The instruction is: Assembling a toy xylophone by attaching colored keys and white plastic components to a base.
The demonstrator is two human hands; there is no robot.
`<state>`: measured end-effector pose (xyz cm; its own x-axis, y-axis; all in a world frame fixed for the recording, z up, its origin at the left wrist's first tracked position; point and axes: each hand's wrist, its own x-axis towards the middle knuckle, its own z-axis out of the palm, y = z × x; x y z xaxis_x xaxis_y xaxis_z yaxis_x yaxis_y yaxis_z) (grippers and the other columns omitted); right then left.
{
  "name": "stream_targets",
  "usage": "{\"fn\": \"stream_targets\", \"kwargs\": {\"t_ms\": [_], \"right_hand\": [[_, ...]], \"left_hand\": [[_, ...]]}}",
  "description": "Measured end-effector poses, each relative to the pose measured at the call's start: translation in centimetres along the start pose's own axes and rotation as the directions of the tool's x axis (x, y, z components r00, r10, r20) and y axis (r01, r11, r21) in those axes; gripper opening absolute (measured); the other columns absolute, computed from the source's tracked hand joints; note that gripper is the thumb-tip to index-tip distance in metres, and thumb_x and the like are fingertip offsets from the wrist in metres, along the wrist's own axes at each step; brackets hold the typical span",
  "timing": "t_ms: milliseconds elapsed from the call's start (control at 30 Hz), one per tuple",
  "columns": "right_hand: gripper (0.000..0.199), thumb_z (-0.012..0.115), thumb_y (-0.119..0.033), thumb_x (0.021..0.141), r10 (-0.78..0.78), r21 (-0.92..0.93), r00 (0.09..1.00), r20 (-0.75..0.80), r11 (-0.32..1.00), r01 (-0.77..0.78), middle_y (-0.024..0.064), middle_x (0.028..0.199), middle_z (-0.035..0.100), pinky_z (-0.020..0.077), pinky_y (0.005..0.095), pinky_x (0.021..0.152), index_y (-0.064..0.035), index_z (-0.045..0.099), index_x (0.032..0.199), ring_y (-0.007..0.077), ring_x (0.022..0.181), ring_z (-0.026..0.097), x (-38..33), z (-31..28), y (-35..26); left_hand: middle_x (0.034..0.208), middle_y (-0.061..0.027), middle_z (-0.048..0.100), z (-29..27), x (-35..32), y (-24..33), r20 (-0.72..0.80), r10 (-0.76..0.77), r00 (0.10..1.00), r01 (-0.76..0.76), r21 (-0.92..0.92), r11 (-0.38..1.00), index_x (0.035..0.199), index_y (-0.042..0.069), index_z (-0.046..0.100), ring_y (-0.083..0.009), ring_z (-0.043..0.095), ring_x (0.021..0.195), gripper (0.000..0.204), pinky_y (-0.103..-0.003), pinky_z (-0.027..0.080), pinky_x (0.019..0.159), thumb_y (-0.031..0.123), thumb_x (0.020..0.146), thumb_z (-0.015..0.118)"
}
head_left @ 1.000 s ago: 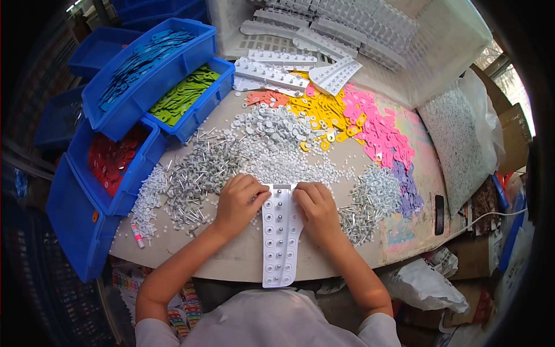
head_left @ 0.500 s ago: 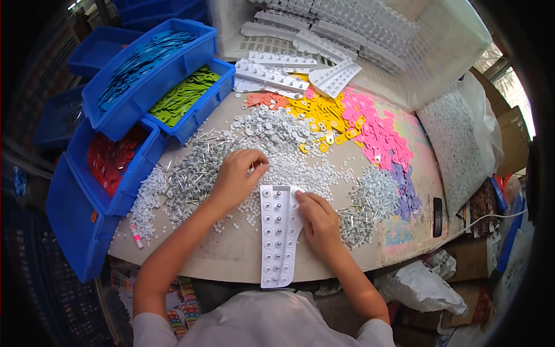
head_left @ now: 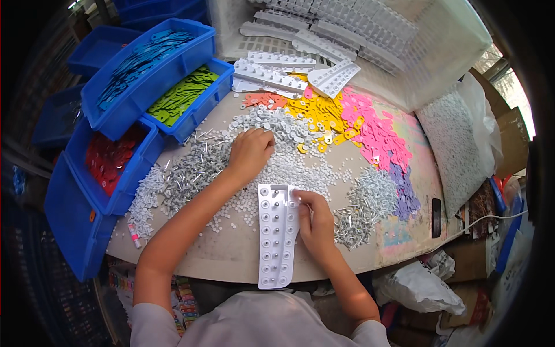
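Note:
A white moulded plastic holder (head_left: 276, 248) with rows of round sockets and a middle line of metal pins lies lengthwise before me at the table's front edge. My right hand (head_left: 315, 222) grips its upper right edge, index finger on the top corner. My left hand (head_left: 251, 153) is closed, fingers curled down at a heap of white round caps (head_left: 272, 124); whatever the fingertips hold is hidden. Small white discs (head_left: 306, 173) spread between the hands. Left of them lie many metal rivets (head_left: 188, 168), and another rivet pile (head_left: 352, 225) sits right of my right hand.
Blue bins hold blue strips (head_left: 141, 63), green strips (head_left: 182, 98) and red pieces (head_left: 110, 159) at left. Yellow (head_left: 318, 113), pink (head_left: 376, 127) and purple pieces (head_left: 404, 191) lie at far right. More white holders (head_left: 269, 78) are stacked behind, before a translucent crate (head_left: 439, 52).
My left hand has moved away from me, from above the holder to the white cap heap. My right hand still grips the holder, which has shifted slightly.

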<state>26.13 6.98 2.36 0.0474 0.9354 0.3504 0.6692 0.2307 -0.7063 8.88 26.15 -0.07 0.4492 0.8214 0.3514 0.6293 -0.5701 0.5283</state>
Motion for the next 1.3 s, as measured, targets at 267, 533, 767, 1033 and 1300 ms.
{"fn": "stream_targets", "kwargs": {"t_ms": [267, 533, 767, 1033, 1300], "right_hand": [[0.015, 0.059, 0.005, 0.099, -0.058, -0.054, 0.997, -0.055, 0.997, 0.055, 0.0214, 0.129, 0.07, 0.0548, 0.0396, 0.097, 0.0006, 0.059, 0.113, 0.0353, 0.116, 0.069, -0.8, 0.8, 0.0], [0.012, 0.063, 0.004, 0.096, -0.015, 0.012, 0.992, -0.123, 1.0, 0.016, 0.0174, 0.111, 0.071, 0.0534, 0.0409, 0.093, 0.0006, 0.06, 0.107, 0.0339, 0.105, 0.069, -1.0, 0.7, -0.7], [0.007, 0.068, 0.0, 0.094, 0.17, 0.137, 0.985, 0.026, 0.975, -0.172, 0.0125, 0.099, 0.067, 0.0511, 0.0403, 0.085, -0.0001, 0.068, 0.1, 0.0311, 0.095, 0.064, -0.2, -0.5, -1.2], [0.011, 0.069, -0.001, 0.093, 0.141, 0.04, 0.989, 0.046, 0.989, -0.142, 0.0128, 0.098, 0.065, 0.0492, 0.0405, 0.086, -0.0005, 0.069, 0.104, 0.0326, 0.096, 0.061, 0.0, 0.7, -0.7], [0.016, 0.074, -0.002, 0.089, -0.08, -0.221, 0.994, -0.072, 0.973, 0.062, 0.0116, 0.101, 0.064, 0.0518, 0.0426, 0.08, -0.0022, 0.07, 0.105, 0.033, 0.095, 0.06, -1.0, 1.9, -0.1]], "left_hand": [[0.092, -0.0083, 0.07, 0.3, -0.6, -0.9, -0.037, 0.08, 0.996, -0.08, 0.022, 0.997, 0.098, 0.011, 0.075, -0.0309, 0.066, 0.096, 0.013, -0.044, 0.052, 0.087, 0.012, 0.086, 0.078], [0.088, -0.0091, 0.07, 0.0, -1.2, -0.8, -0.171, 0.12, 0.978, -0.109, 0.069, 0.992, 0.097, 0.012, 0.077, -0.0278, 0.068, 0.09, 0.01, -0.043, 0.053, 0.08, 0.013, 0.092, 0.068], [0.066, -0.0022, 0.056, -4.0, -3.7, 0.2, 0.085, -0.357, 0.93, 0.366, -0.3, 0.881, 0.103, 0.002, 0.074, -0.008, 0.049, 0.061, 0.014, -0.029, 0.04, 0.057, 0.013, 0.097, 0.066], [0.083, -0.0072, 0.064, -4.4, -6.1, 0.0, -0.106, -0.175, 0.979, 0.147, -0.23, 0.962, 0.106, 0.001, 0.068, -0.0153, 0.057, 0.072, 0.014, -0.032, 0.046, 0.068, 0.012, 0.1, 0.063], [0.097, -0.0104, 0.068, -5.9, -9.2, 3.6, 0.166, -0.084, 0.982, 0.144, -0.395, 0.907, 0.102, 0.001, 0.071, -0.0266, 0.064, 0.088, 0.01, -0.038, 0.051, 0.081, 0.009, 0.098, 0.068]]}}
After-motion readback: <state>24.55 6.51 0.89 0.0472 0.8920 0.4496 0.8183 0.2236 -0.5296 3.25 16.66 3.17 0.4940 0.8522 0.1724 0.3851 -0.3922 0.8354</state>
